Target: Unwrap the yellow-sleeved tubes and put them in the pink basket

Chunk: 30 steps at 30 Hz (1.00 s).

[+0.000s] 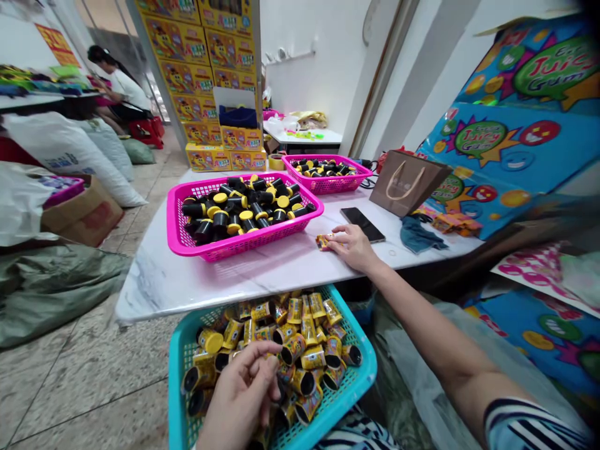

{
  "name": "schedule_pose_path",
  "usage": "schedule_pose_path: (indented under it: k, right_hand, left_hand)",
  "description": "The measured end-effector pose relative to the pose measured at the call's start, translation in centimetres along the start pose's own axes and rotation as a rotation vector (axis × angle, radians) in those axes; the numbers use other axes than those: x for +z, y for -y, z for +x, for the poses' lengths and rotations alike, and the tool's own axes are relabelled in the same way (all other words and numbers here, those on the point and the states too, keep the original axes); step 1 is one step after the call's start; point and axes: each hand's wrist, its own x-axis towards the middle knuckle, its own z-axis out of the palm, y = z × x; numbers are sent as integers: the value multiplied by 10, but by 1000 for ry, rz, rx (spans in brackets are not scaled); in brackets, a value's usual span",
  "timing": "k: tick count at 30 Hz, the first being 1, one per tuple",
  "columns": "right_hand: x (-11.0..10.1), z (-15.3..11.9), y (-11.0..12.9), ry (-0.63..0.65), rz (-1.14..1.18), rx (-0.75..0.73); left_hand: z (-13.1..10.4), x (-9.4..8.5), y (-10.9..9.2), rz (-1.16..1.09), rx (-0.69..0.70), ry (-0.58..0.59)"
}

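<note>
My left hand (pixel 244 390) is over the teal basket (pixel 365 369), its fingers curled and thumb near the index finger; anything between them is hidden. Beneath it lie several black containers in yellow printed wrappers (pixel 313 357). On the white table (pixel 187 281), my right hand (pixel 351 247) has its fingertips closed on a small stack of yellow printed labels (pixel 322 242). A pink basket (pixel 244 244) to the left of that hand holds black containers with yellow lids (pixel 246 215).
A phone (pixel 362 225), a blue cloth (pixel 422 235) and a brown paper bag (pixel 398 181) lie right of the baskets. Behind are a second pink basket (pixel 328 182) and stacked yellow boxes (pixel 209 159). A person (pixel 126 90) sits at the far left.
</note>
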Motion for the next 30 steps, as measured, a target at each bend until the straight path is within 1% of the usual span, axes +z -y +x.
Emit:
schedule_pose_path:
  k: [2,6,8,10,11,14,16,17,19,22,26,30]
  right_hand:
    - [0,-8,1,-24,-8,-24]
    - [1,-17,5,-129,-78,-80]
    - [2,-18,9,-136,-99,-117]
    - [0,-16,13,-108,-98,-144]
    - [-1,-15,15,-95,-97,-156]
    - [-9,-8,14,-59,-92,-182]
    - [-15,-1,9,12,-38,-192]
    - [-17,3,6,60,3,-199]
    - [-21,12,-1,153,82,-217]
    - [-22,24,-9,222,137,-233]
    - [-20,31,-12,264,160,-221]
    - [-18,32,-12,229,95,-203]
  left_hand:
    - [0,-2,1,6,2,14]
    - [-3,-5,3,14,11,-35]
    - [-5,-7,3,26,-12,-10]
    - [-7,-10,2,37,-41,22]
    - [-8,-11,1,37,-47,18]
    - [-12,-12,-1,20,-27,-75]
    - [-14,-13,-1,10,-15,-130]
    - [-14,-13,-1,6,-16,-140]
    - [-14,-14,1,1,-20,-147]
    - [-11,-17,3,-10,-28,-148]
    - [-8,-19,4,-22,-37,-133]
    - [-8,-17,1,-33,-37,-127]
